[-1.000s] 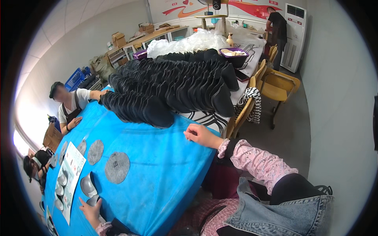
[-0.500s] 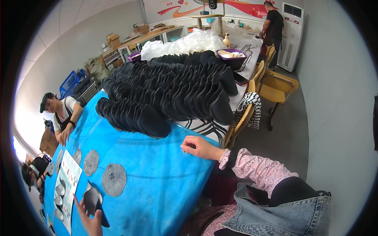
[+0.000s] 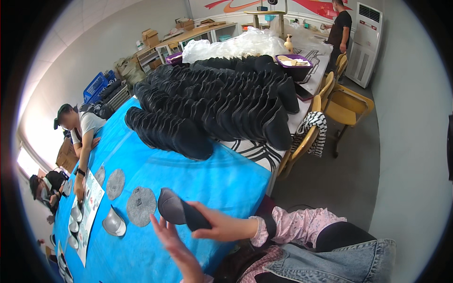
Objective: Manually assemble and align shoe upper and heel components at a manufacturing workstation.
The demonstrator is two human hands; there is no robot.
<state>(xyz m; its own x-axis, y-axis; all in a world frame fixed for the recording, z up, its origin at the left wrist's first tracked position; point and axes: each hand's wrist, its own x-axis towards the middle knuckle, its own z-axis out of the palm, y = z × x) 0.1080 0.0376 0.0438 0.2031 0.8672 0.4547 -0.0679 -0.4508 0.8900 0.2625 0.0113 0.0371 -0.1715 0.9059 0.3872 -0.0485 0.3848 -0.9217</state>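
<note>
From the head view we see our right hand (image 3: 222, 225) at about 6 o'clock, its grip closed around a dark cap piece (image 3: 181, 212), thumb on top and fingers curled under the narrow end. The piece is lifted off the blue counter (image 3: 203, 174) and sits just in front of us. Our left hand (image 3: 177, 243) is open, fingers spread, palm turned toward the piece and all but touching its lower edge; it holds nothing.

A second ago our right hand lay empty on the counter edge while the left one had a grey piece low at 7 o'clock. Half a second ago the left hand was raising a dark piece. Now that piece has passed across to the right hand and the left has let go, so we judge the handover is done and the piece is ready to be worked.

At 8 o'clock lie round grey pads (image 3: 140, 205), a silver cup shape (image 3: 114, 222) and a printed sheet (image 3: 89, 207). Toward 12 o'clock rows of black caps (image 3: 212, 108) cover the far counter. Another person (image 3: 82, 137) leans on the counter at 9 o'clock, and someone stands at 1 o'clock beside a white cabinet (image 3: 365, 42).
</note>
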